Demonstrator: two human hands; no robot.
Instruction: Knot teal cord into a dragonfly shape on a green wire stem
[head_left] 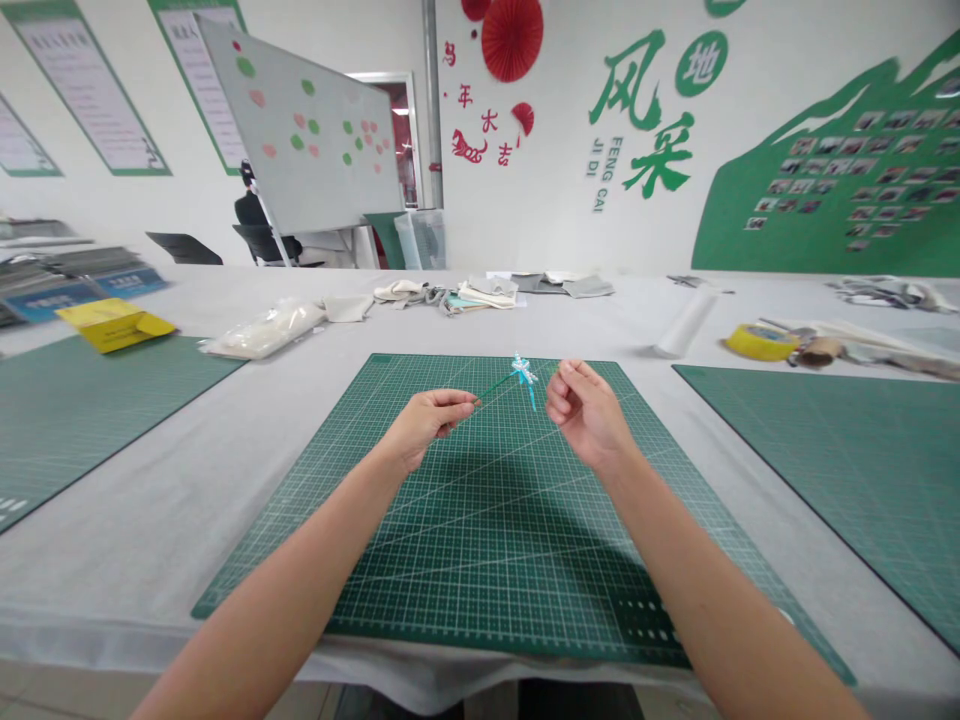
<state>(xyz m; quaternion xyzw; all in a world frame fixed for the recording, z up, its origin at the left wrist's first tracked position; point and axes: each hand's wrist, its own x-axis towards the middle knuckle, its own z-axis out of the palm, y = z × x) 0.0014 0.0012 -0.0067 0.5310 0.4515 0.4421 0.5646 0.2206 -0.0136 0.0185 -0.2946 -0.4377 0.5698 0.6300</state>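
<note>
My left hand is closed in a pinch on the lower end of a thin green stem. A small light-blue ribbon bow is tied near the stem's upper end, with one tail hanging down. My right hand is just right of the bow, fingers curled together, and seems to pinch the stem's far tip. Both hands hover above the middle green cutting mat.
More green mats lie at left and right. Behind: a yellow box, a clear plastic bag, folded cloth pieces, a white roll, yellow tape. A whiteboard and a seated person stand beyond.
</note>
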